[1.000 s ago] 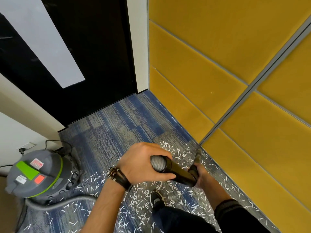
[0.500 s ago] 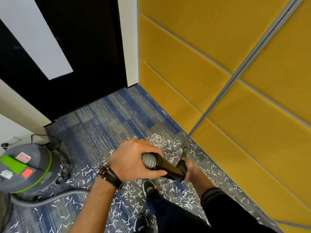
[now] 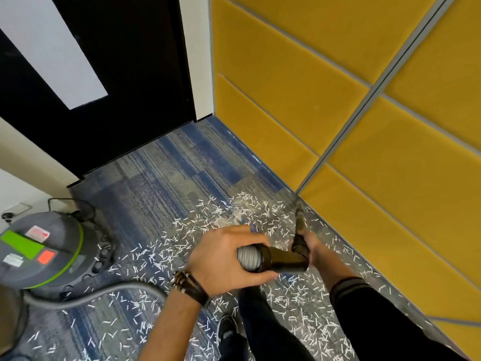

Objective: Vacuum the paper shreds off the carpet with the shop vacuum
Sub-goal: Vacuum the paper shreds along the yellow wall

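White paper shreds (image 3: pixel 161 252) lie scattered over the blue-grey carpet (image 3: pixel 166 178), thickest around my feet and along the yellow wall. The grey shop vacuum (image 3: pixel 41 252) with a green band stands at the left; its grey hose (image 3: pixel 86 298) runs along the floor to me. My left hand (image 3: pixel 223 259) grips the ribbed hose end where it joins the black wand (image 3: pixel 283 261). My right hand (image 3: pixel 311 247) holds the wand lower down. The nozzle tip (image 3: pixel 299 217) points at the carpet by the base of the wall.
Yellow padded wall panels (image 3: pixel 338 113) close off the right side. A black door (image 3: pixel 125 87) with a white panel stands ahead, with a white wall and a socket with a cable (image 3: pixel 7 214) at the left. My shoe (image 3: pixel 226 332) and dark trouser legs are below.
The view has swung slightly between frames. Both hands keep their hold on the wand, and the nozzle stays near the wall base among the shreds.
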The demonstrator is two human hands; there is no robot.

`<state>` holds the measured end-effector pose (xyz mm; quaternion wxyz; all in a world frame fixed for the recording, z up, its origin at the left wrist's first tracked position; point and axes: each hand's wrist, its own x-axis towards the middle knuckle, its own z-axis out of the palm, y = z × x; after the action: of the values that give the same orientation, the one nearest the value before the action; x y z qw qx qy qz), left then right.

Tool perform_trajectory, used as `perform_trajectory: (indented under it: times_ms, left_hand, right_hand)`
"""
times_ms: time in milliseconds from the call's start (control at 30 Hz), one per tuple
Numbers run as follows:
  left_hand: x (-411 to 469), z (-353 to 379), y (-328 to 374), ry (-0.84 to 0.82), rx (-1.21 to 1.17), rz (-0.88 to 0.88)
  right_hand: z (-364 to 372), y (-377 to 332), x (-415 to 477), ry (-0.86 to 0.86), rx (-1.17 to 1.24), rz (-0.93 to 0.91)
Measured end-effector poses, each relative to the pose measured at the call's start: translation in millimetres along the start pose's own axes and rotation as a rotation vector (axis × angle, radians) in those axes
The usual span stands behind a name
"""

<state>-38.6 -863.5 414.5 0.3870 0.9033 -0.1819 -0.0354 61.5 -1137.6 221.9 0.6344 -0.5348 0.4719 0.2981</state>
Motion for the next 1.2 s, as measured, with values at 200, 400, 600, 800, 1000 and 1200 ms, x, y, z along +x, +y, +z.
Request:
perform_trajectory:
  times_ms: [200,400,600,800,1000,1200]
  left_hand:
    - [-6,15,21,-0.098,0.033,0.072]
    - [-13,25,36,-0.022,0.037,0.051]
    - [-19,26,50,0.008,0.068,0.013]
    - [-22,37,47,-0.049,0.046,0.028]
    - [-16,55,70,-0.133,0.063,0.083]
    - [-14,87,116,-0.152,0.07,0.142]
  right_hand:
    - [-40,34,-11,0.035,0.097,0.008]
    - [-63,25,-30,0.071,0.007,0.022]
    - [-56,14,-37,0.033,-0.09,-0.03]
    - [-64,33,-29,0.031,0.014,0.023]
    - [-107,60,-19,0.047,0.15,0.032]
    - [-152,68,-21,0.014,0.181,0.01]
